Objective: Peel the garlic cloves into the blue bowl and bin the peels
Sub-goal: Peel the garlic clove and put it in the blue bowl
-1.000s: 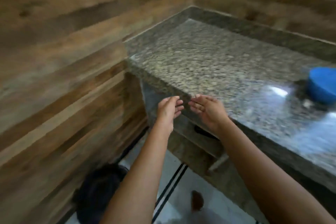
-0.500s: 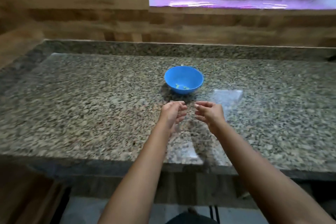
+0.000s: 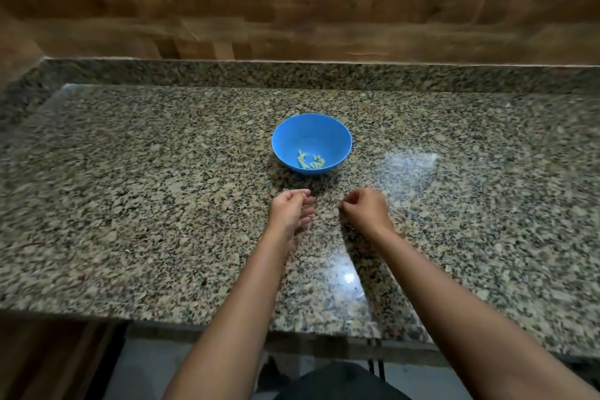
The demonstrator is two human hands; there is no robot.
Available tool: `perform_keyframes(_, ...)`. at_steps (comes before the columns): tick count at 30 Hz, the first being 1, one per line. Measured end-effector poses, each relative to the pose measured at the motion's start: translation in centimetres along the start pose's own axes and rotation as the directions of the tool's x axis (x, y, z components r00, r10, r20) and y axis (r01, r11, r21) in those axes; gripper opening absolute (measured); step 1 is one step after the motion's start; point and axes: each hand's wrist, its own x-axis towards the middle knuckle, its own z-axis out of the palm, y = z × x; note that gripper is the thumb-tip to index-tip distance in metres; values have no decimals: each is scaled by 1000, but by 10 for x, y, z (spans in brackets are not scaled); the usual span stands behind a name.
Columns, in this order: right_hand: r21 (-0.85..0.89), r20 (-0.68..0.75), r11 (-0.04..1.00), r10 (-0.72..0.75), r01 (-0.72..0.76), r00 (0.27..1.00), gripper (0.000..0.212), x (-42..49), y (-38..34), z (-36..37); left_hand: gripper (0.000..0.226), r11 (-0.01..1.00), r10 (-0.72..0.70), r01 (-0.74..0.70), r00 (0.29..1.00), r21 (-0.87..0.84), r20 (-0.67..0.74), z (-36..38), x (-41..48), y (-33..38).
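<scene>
Filling most of the frame, the counter [image 3: 130, 191] shows no peels and no unpeeled garlic, though its speckles could hide small bits. A dark shape [image 3: 337, 380] at the bottom middle is cut off by the frame edge. It may be the bin, but I cannot tell. The bowl [image 3: 284, 140] sits on the counter in the middle of the frame, just above the hands. The left hand [image 3: 290, 211] is below the bowl, its fingers loose and a bit curled, with nothing I can see in them. The right hand [image 3: 365, 209] is beside it, with a gap between them. Its fingers curl under, out of sight, so I cannot tell if it holds anything. A few pale cloves [image 3: 310, 162] lie at the bottom of the bowl, and I think they are peeled. So the job looks done or nearly done: cloves are in the bowl and no peels show. Any peels not yet binned are too small to see.
</scene>
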Motion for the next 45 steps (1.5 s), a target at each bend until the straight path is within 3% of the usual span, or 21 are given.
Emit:
perform_keyframes(3, 9, -14, 1000, 8, -8, 1000, 9, 2, -9, -1, 16, 1000, 12, -12, 1000, -4, -15, -6, 11, 6)
perform_keyframes(9, 394, -132, 916, -30, 80, 991, 10, 5, -47, -17, 14, 998, 58, -58, 998, 13, -18, -19, 27, 15)
perform_keyframes(13, 391, -196, 910, -67, 140, 978, 7, 25, -80, -20, 11, 989, 126, -126, 992, 82, 0, -27, 37, 18)
perform_keyframes(15, 361, -197, 923, -60, 129, 979, 15, 35, -88, -18, 12, 968, 177, -174, 984, 181, -4, -34, 43, 18)
perform_keyframes(17, 374, -188, 921, -40, 109, 981, 23, 40, -91, -15, 21, 910, 206, -208, 978, 359, 44, -44, 50, 17)
perform_keyframes(20, 433, -178, 893, -53, 127, 983, 15, 26, -88, -12, 42, 713, 182, -268, 963, 648, 198, -54, 59, 12)
perform_keyframes(23, 512, -97, 854, -45, 88, 994, 21, -2, -79, -5, 34, 588, 243, -354, 935, 727, 259, -54, 61, 4)
perform_keyframes(26, 548, 70, 836, -17, -24, 997, 17, -22, -70, 4, 18, 715, 259, -350, 937, 605, 236, -53, 55, 3)
perform_keyframes(28, 544, 163, 832, 23, -110, 986, 11, -29, -65, 10, 15, 886, 204, -283, 949, 367, 238, -53, 49, 3)
perform_keyframes(30, 553, 216, 819, 39, -155, 976, 11, -34, -62, 16, 16, 981, 146, -173, 956, 86, 256, -52, 41, 3)
perform_keyframes(32, 589, 241, 793, 12, -156, 970, 9, -37, -61, 19, 14, 989, 107, -74, 954, -128, 279, -50, 34, 4)
perform_keyframes(35, 659, 214, 743, -29, -122, 976, 7, -40, -61, 19, 13, 965, 77, 5, 950, -264, 302, -49, 29, 8)
perform_keyframes(41, 709, 177, 698, -39, -100, 983, 14, -44, -63, 15, 11, 948, 83, 23, 944, -316, 319, -47, 21, 16)
perform_keyframes(45, 682, 171, 725, -34, -94, 985, 13, -42, -62, 13, 14, 957, 87, 7, 946, -289, 311, -46, 17, 18)
